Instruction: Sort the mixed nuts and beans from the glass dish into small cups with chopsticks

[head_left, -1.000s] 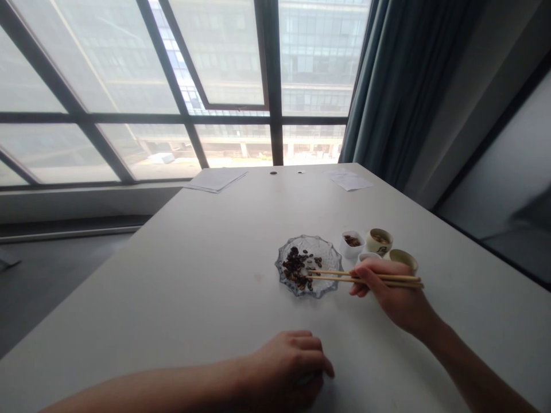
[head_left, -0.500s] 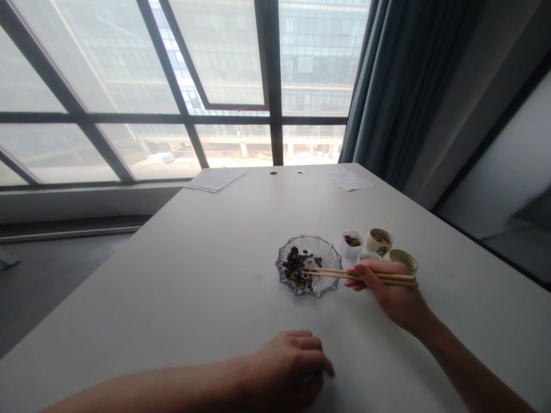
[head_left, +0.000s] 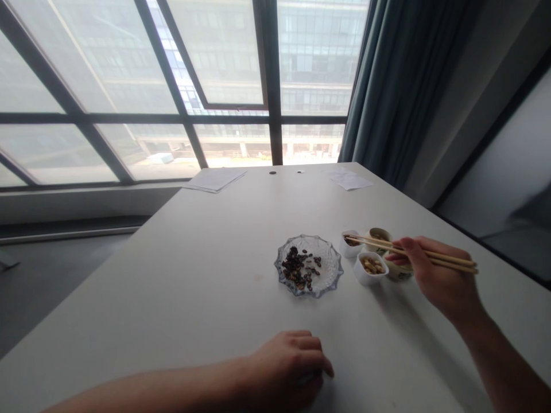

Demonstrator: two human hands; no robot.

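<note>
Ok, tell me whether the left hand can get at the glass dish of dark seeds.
Likely yes: the left hand lies on the white table just below the glass dish, and no object stands between them.

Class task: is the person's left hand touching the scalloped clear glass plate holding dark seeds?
Apart. The head view shows the left hand on the white tabletop, well short of the glass plate.
</note>
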